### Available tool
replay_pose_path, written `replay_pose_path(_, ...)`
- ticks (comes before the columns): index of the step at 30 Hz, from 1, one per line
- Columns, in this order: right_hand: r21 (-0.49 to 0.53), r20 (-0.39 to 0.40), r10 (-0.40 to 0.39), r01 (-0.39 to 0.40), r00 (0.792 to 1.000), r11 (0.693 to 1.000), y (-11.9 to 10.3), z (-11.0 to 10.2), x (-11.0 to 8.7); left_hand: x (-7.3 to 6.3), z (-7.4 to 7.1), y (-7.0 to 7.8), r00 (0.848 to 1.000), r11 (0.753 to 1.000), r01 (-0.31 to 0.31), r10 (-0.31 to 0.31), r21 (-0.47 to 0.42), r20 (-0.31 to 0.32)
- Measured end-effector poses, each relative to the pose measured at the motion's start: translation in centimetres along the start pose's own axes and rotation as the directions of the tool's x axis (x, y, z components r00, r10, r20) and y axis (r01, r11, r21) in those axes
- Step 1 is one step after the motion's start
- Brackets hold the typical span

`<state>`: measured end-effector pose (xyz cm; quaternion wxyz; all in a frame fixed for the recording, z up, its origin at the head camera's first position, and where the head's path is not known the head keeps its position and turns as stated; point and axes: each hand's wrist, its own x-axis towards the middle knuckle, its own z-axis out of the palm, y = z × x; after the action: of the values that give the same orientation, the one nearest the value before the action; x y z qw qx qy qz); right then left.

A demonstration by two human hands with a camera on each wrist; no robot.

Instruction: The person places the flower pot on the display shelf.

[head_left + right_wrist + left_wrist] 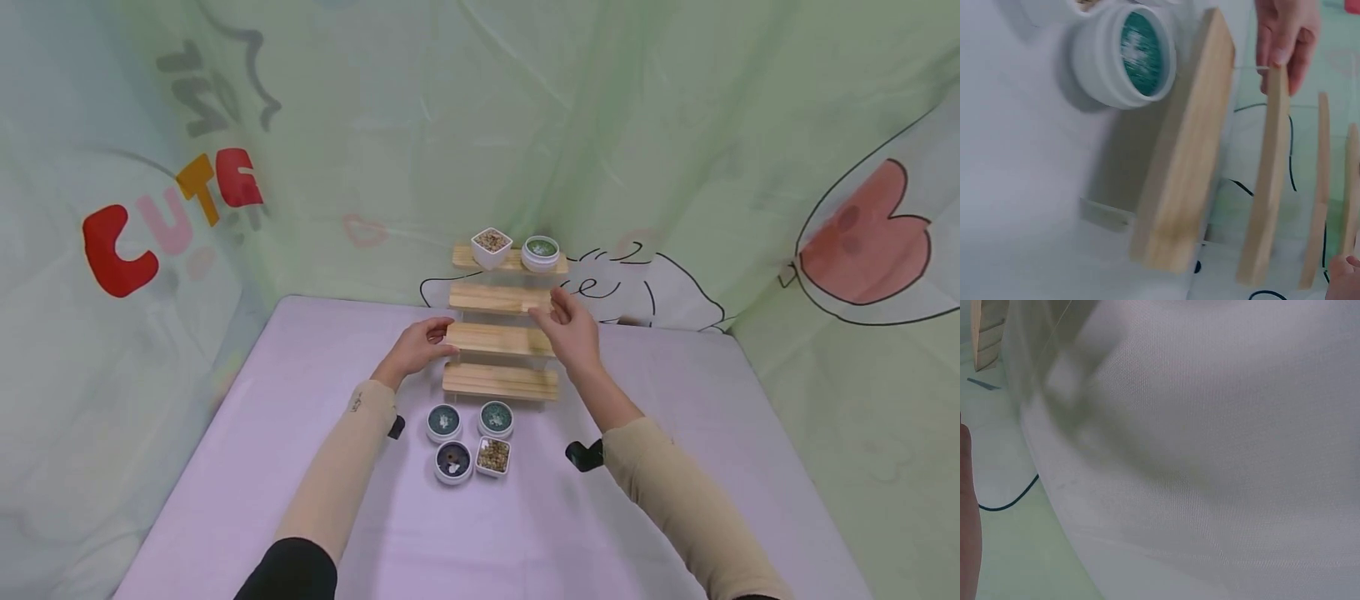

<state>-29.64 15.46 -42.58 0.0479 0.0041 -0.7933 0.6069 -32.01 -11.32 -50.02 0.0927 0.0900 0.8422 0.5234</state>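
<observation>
A four-step wooden display rack (501, 381) with clear supports stands at the back of the table. My left hand (417, 346) is at its left side; in the right wrist view its thumb and fingers grip the end of the second step from the bottom. My right hand (574, 333) holds the right end of the step below the top, thumb in front; only its fingertips (1342, 278) show in the right wrist view. On the top step sit a square white pot of tan bits (492, 242) and a round white pot with green filling (542, 252).
In front of the rack stand two round pots with green filling (444, 422) (496, 419), a round dark-filled pot (453, 461) and a square pot of tan bits (492, 456). A printed curtain (480, 125) hangs behind the lilac-covered table (637, 533).
</observation>
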Motion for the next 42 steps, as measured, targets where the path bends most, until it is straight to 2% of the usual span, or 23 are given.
replay_pose_path(8,-0.027,0.117,-0.005,0.008,0.993,1.000,1.9,0.1,-3.4,0.1,0.0,-0.2,1.000,1.000,-0.002,0.002,-0.002,-0.003)
replay_pose_path(14,-0.030,0.162,-0.015,0.020,0.987,0.999,3.2,0.3,-5.6,0.2,0.1,-0.4,1.000,1.000,-0.014,0.014,-0.010,-0.005)
replay_pose_path(24,-0.065,0.210,-0.011,0.025,0.978,0.998,4.5,0.5,-8.8,0.0,0.3,-0.1,1.000,1.000,0.001,-0.001,0.000,-0.009)
replay_pose_path(30,-0.099,0.243,-0.014,0.039,0.970,0.994,5.7,0.7,-11.0,-0.2,0.2,0.0,1.000,1.000,-0.013,0.013,0.002,-0.013)
replay_pose_path(42,-0.089,0.268,0.052,-0.029,0.962,0.996,9.2,1.8,-15.2,-0.2,0.1,-0.2,0.999,0.999,-0.036,0.036,-0.002,-0.007)
